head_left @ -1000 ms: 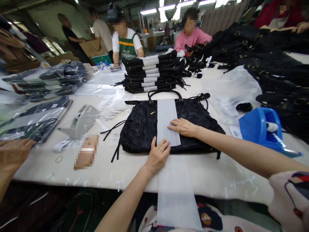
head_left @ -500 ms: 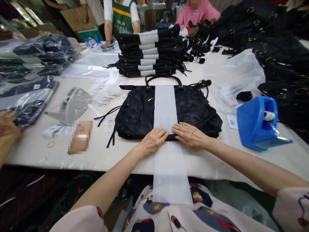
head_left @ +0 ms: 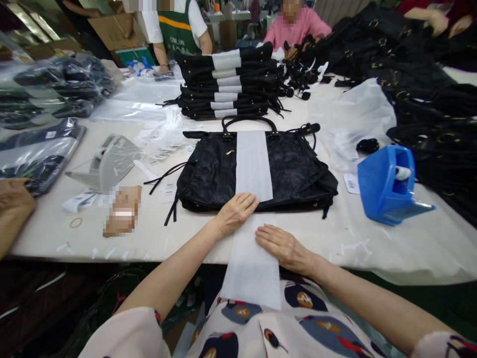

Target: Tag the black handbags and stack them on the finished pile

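A black handbag (head_left: 294, 169) lies flat in front of me, its handles pointing away. A white paper strip (head_left: 254, 164) runs down its middle, past its near edge and over the table edge onto my lap. My left hand (head_left: 237, 213) rests flat on the strip at the bag's near edge, fingers out. My right hand (head_left: 285, 247) lies nearer to me, fingers stretched over the strip's right side, off the bag. Nothing else shows in either hand.
Behind the bag stands a stack of folded black bags (head_left: 227, 82). A blue tape dispenser (head_left: 387, 184) is at right, a grey dispenser (head_left: 112, 161) at left. Wrapped bags (head_left: 40, 144) and another person's hand (head_left: 15, 211) are far left. A black bag pile (head_left: 421, 89) lies right.
My right hand has left the bag's near edge and moved toward me along the strip. The strip's near end has shifted left. My left hand has stayed at the bag's edge.
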